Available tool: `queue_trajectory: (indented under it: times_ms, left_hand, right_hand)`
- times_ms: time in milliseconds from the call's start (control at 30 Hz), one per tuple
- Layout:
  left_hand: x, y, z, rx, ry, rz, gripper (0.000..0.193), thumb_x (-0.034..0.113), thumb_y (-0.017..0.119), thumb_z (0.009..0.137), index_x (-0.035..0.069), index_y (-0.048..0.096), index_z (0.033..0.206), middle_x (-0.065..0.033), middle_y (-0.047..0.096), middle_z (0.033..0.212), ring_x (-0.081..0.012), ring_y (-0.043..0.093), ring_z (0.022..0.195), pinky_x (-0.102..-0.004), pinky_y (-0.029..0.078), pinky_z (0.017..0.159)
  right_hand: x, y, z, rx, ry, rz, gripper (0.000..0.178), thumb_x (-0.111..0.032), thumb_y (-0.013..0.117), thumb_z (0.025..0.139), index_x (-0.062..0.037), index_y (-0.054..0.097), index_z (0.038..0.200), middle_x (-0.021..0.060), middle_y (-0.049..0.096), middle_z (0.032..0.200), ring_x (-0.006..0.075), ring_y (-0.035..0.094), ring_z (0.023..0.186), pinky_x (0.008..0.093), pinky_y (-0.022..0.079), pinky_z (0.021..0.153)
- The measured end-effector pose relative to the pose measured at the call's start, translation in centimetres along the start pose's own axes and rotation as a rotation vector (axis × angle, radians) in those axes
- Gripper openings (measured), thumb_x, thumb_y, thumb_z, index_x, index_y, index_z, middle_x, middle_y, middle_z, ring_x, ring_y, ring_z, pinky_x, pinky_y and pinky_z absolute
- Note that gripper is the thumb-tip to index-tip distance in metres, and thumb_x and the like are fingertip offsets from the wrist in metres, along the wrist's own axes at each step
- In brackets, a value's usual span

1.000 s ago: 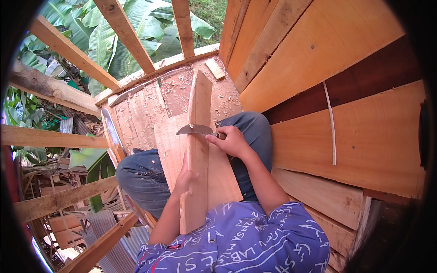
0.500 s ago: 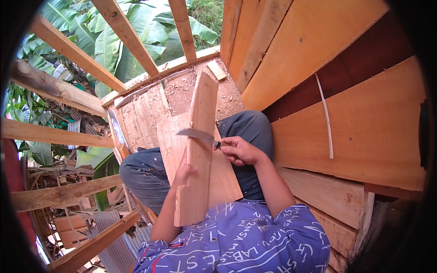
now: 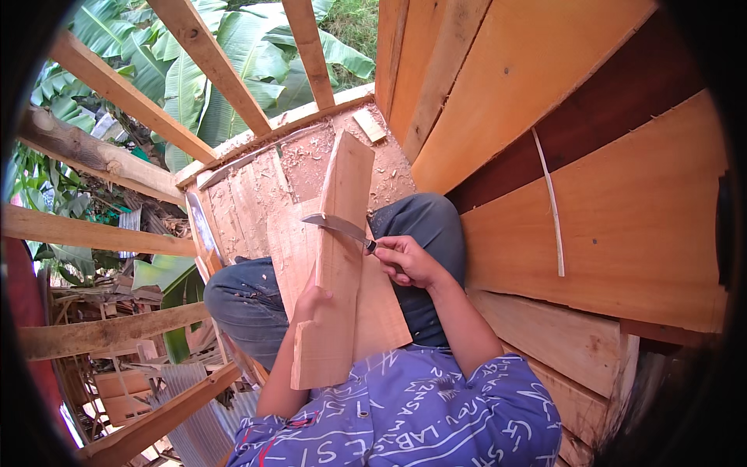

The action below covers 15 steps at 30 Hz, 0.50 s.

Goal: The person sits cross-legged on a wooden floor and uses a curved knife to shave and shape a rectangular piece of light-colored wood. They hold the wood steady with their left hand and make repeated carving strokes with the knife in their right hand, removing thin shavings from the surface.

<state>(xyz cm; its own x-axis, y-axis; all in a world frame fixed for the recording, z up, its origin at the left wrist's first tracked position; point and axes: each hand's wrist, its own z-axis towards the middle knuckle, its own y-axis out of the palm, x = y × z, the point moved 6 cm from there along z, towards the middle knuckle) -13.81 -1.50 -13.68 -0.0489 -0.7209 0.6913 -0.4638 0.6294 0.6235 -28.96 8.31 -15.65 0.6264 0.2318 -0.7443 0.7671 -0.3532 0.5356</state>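
Observation:
My right hand (image 3: 410,261) is closed round the dark handle of a knife (image 3: 342,226). Its slightly curved blade lies across a long, narrow wooden plank (image 3: 340,272), with the tip reaching past the plank's left edge. My left hand (image 3: 313,302) grips that plank by its left edge, below the blade; some of its fingers are hidden behind the wood. The plank leans lengthwise from my shirt toward the far side. Under it, a wider flat board (image 3: 381,315) rests across my lap between my knees.
Wood shavings (image 3: 311,148) litter the plank floor ahead, where a small wood offcut (image 3: 369,124) lies. Slatted wooden rails (image 3: 101,233) stand on the left and front, with banana leaves beyond. A boarded wall (image 3: 607,210) rises close on my right, with a thin pale strip (image 3: 549,202) against it.
The held plank has shifted slightly, its near end a little to the left. The blade's tip sits slightly farther away. Both hands keep their holds.

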Motion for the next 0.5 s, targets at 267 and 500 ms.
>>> queue_trajectory:
  times_ms: [267,500]
  left_hand:
    - [0.4,1.1,-1.1,0.104,-0.107,-0.021,0.097,0.018,0.051,0.063,0.006,0.018,0.153,-0.0217,0.040,0.145,-0.0340,0.047,0.129,-0.0405,0.042,0.104]
    - [0.2,0.7,-1.6,0.147,-0.085,0.030,0.095,0.016,0.050,0.064,0.006,0.018,0.153,-0.0207,0.039,0.146,-0.0334,0.043,0.133,-0.0406,0.040,0.107]
  right_hand:
    - [0.6,0.0,0.1,0.061,-0.055,0.010,0.023,-0.020,0.060,0.097,-0.0012,0.063,0.111,-0.0035,0.048,0.059,0.0012,0.035,0.037,0.0189,0.026,0.033]
    - [0.4,0.7,-0.6,0.167,-0.186,-0.145,0.026,-0.013,0.067,0.093,-0.0001,0.065,0.115,-0.0066,0.051,0.066,0.0005,0.039,0.050,0.0203,0.028,0.042]
